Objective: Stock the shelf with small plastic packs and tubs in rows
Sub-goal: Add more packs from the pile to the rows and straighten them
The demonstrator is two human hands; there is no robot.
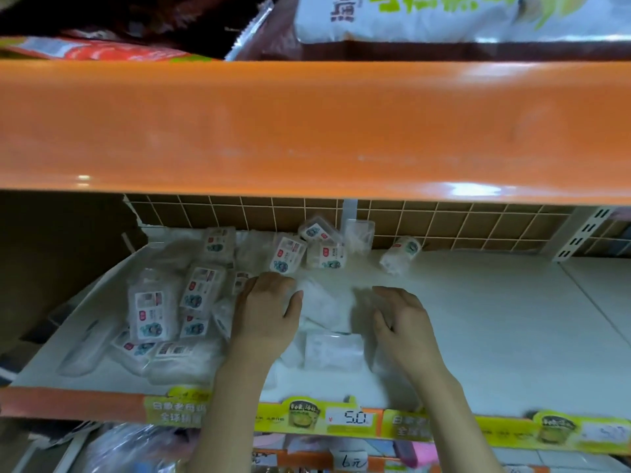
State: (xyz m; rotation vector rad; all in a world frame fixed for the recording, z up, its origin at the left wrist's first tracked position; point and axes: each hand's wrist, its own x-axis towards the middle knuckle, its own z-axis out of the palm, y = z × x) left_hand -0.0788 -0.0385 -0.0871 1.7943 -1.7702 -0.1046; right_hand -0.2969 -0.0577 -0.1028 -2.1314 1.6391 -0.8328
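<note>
Both my hands reach into the white shelf (495, 336). My left hand (268, 312) lies knuckles up with fingers curled over a blurred white plastic pack (324, 307); whether it grips the pack is unclear. My right hand (399, 319) hovers to the right of that pack, fingers loosely curled, nothing visible in it. A clear flat pack (333, 351) lies between my wrists. Several labelled clear packs (201, 291) are heaped at the left. Small tubs (319, 230) and a tipped-over tub (399, 256) sit near the back.
An orange shelf edge (307, 131) hangs low above, with bagged goods (444, 18) on top. A brown wire grid (409, 220) backs the shelf. Price tags (351, 419) line the front lip. The shelf's right half is bare white board.
</note>
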